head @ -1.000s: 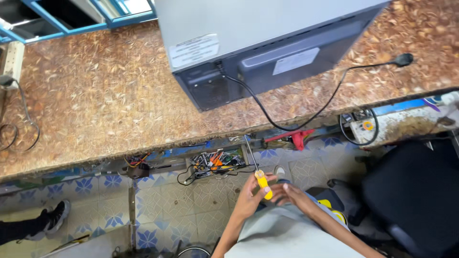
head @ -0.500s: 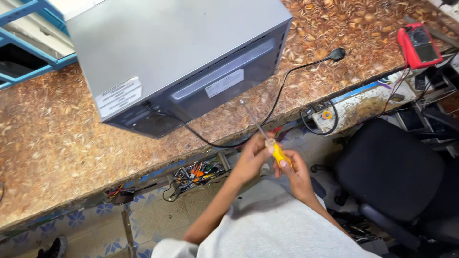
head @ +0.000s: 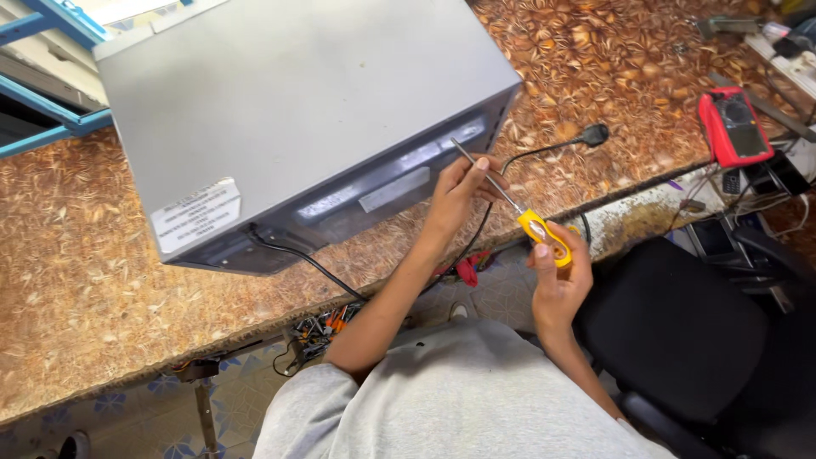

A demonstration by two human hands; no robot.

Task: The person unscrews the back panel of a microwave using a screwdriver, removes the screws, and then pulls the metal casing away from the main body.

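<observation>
A yellow-handled screwdriver [head: 544, 238] is held in both hands in front of the rear panel of a grey metal appliance [head: 297, 119], which lies on the patterned bench [head: 76, 280]. The handle is clenched in the right hand [head: 557, 280], out past the bench edge, while the bare shaft is pinched by the fingers of the left hand [head: 459, 191], with the tip aimed at the upper right of the appliance's back. Whether the tip touches a screw cannot be told.

From this grip, a slip is judged possible: the blade could skid off a screw head and scratch the panel or jab the guiding fingers. The black power cord [head: 544, 153] trails from the appliance's rear close under the shaft, and could be snagged or nicked. A red multimeter [head: 735, 127], to the right of the appliance, lies well apart from the work.
</observation>
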